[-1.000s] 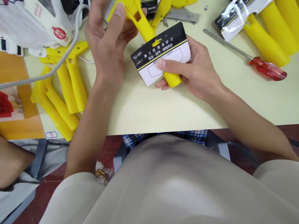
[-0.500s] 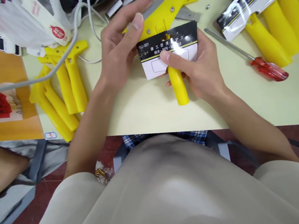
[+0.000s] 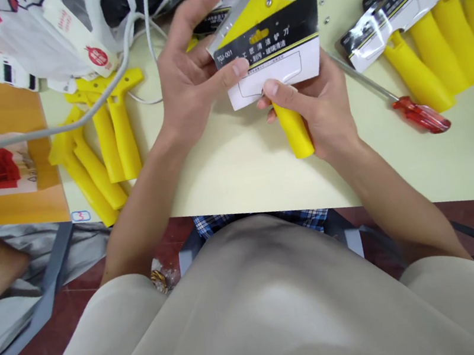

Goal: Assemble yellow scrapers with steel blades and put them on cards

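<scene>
My right hand [image 3: 322,107] is wrapped round the yellow handle of a scraper [image 3: 293,129], its thumb on the lower edge of a black-and-white header card [image 3: 301,32]. The card lies across the scraper's neck and hides part of its wide yellow head. Along the head's upper left side runs a straight grey blade edge. My left hand [image 3: 186,83] pinches the card's left side, thumb on the printed front and some fingers behind. Its index finger is stretched upward, apart from the scraper.
Several yellow scraper handles [image 3: 108,135] lie at the left under a grey cable [image 3: 87,111]. More scrapers with cards [image 3: 420,70] lie at the right beside a red screwdriver [image 3: 423,115]. Small screws rest beyond my right hand. Plastic bags [image 3: 21,40] cover the back left. Another person's arm shows at left.
My left thumb has moved down from the scraper's head onto the card. The card has tilted, its right end higher, and now covers more of the head. The handle's lower end has swung right.
</scene>
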Demonstrator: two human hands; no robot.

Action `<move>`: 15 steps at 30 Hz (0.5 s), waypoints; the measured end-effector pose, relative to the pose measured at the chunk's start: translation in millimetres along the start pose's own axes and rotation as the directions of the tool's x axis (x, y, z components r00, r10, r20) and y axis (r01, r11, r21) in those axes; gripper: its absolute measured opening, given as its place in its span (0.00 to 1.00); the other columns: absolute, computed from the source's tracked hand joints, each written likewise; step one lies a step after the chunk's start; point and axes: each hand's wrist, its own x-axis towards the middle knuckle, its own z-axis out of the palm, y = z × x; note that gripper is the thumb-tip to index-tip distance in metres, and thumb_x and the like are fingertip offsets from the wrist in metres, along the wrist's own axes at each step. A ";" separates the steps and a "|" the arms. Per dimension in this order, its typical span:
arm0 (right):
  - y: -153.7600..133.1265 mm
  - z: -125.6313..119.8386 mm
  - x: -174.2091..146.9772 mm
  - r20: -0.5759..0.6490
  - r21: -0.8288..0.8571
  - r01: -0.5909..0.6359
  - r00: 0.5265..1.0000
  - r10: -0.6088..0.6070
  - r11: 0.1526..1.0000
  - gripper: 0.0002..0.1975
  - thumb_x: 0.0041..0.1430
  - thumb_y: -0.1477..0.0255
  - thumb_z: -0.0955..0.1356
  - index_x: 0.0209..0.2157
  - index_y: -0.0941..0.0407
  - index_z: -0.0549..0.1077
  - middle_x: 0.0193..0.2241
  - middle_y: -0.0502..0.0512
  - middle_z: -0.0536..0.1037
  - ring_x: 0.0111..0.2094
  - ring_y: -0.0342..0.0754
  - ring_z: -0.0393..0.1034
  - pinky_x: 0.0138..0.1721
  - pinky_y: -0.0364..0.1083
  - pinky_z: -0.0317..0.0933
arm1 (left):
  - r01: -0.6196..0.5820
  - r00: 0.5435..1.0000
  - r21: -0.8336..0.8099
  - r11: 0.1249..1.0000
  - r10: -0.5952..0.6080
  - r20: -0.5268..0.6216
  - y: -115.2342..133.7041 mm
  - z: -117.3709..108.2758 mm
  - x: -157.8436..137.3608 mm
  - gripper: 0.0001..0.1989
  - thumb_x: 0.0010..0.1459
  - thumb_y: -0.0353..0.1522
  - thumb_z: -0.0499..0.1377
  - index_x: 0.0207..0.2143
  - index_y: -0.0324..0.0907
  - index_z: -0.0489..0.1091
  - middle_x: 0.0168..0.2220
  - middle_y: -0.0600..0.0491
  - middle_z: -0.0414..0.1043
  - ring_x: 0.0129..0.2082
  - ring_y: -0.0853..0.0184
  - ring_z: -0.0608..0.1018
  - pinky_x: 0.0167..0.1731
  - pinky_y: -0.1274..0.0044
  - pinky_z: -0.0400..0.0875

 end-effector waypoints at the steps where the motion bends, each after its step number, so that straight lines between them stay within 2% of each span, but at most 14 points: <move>1: 1.8 -1.5 0.7 0.019 -0.009 -0.027 0.999 0.027 1.000 0.32 0.51 0.54 0.87 0.48 0.50 0.75 0.48 0.51 0.84 0.37 0.46 0.80 0.36 0.46 0.76 | 0.001 1.000 0.002 1.000 -0.001 0.029 -1.5 -6.2 -0.7 0.34 0.65 0.54 0.74 0.68 0.54 0.75 0.68 0.52 0.74 0.66 0.50 0.83 0.63 0.59 0.84; 4: 6.8 -4.9 0.9 0.129 -0.029 -0.109 0.985 0.112 0.994 0.28 0.57 0.49 0.85 0.48 0.50 0.78 0.47 0.52 0.83 0.32 0.43 0.73 0.32 0.47 0.71 | -0.019 0.990 -0.037 0.999 0.024 0.140 -10.2 -23.0 -2.3 0.26 0.65 0.44 0.78 0.62 0.52 0.80 0.67 0.55 0.75 0.64 0.56 0.83 0.68 0.62 0.80; 7: 9.7 -5.9 -0.9 0.213 -0.016 -0.163 0.963 0.163 0.986 0.26 0.63 0.45 0.81 0.45 0.52 0.79 0.39 0.53 0.80 0.25 0.40 0.63 0.25 0.46 0.61 | -0.100 0.975 -0.129 0.987 0.123 0.187 -30.4 -37.2 7.0 0.34 0.60 0.46 0.81 0.64 0.51 0.78 0.69 0.52 0.74 0.66 0.55 0.80 0.68 0.65 0.79; 8: 10.2 -5.7 -1.6 0.209 -0.021 -0.161 0.964 0.162 0.987 0.27 0.64 0.43 0.79 0.43 0.53 0.78 0.35 0.52 0.78 0.24 0.40 0.60 0.24 0.46 0.58 | -0.111 0.971 -0.157 0.981 0.141 0.191 -39.2 -41.4 13.0 0.39 0.55 0.48 0.83 0.65 0.50 0.78 0.69 0.51 0.73 0.68 0.53 0.79 0.68 0.65 0.80; 10: 10.2 -4.4 -3.2 0.139 -0.074 -0.108 0.983 0.117 0.991 0.30 0.64 0.38 0.77 0.42 0.52 0.76 0.30 0.50 0.73 0.22 0.39 0.56 0.23 0.47 0.54 | -0.006 0.984 -0.174 0.985 0.037 0.174 -56.5 -47.5 25.7 0.42 0.48 0.49 0.85 0.62 0.47 0.79 0.67 0.50 0.75 0.68 0.49 0.79 0.67 0.64 0.80; 12: 8.7 -2.2 -4.6 0.046 -0.152 -0.005 0.999 0.012 0.988 0.32 0.64 0.36 0.75 0.41 0.52 0.74 0.27 0.49 0.70 0.21 0.39 0.55 0.22 0.47 0.52 | 0.083 0.960 -0.204 0.975 -0.023 0.279 -68.4 -48.0 33.3 0.49 0.34 0.52 0.88 0.59 0.50 0.80 0.65 0.52 0.78 0.68 0.46 0.80 0.63 0.64 0.83; 13: 7.6 -0.8 -5.2 0.005 -0.189 0.046 0.999 -0.045 0.981 0.32 0.65 0.35 0.75 0.40 0.52 0.72 0.25 0.48 0.69 0.20 0.40 0.55 0.22 0.48 0.51 | 0.046 0.963 -0.229 0.972 0.018 0.269 -71.3 -45.8 33.6 0.48 0.38 0.57 0.85 0.60 0.53 0.80 0.64 0.52 0.78 0.70 0.45 0.78 0.62 0.63 0.84; 14: 6.4 0.6 -5.7 -0.028 -0.220 0.085 0.995 -0.094 0.972 0.32 0.65 0.36 0.75 0.39 0.51 0.70 0.24 0.48 0.68 0.20 0.40 0.55 0.22 0.48 0.50 | 0.026 0.954 -0.211 0.977 0.039 0.297 -72.3 -42.3 31.7 0.43 0.50 0.59 0.81 0.64 0.56 0.78 0.68 0.52 0.76 0.74 0.47 0.74 0.67 0.60 0.80; 15: 5.3 1.9 -6.0 -0.055 -0.245 0.114 0.990 -0.131 0.963 0.32 0.65 0.36 0.75 0.39 0.51 0.69 0.24 0.48 0.67 0.20 0.41 0.57 0.22 0.48 0.50 | -0.013 0.962 -0.210 0.978 0.070 0.265 -72.0 -37.9 28.3 0.39 0.57 0.57 0.78 0.66 0.58 0.76 0.70 0.52 0.74 0.75 0.47 0.74 0.69 0.58 0.78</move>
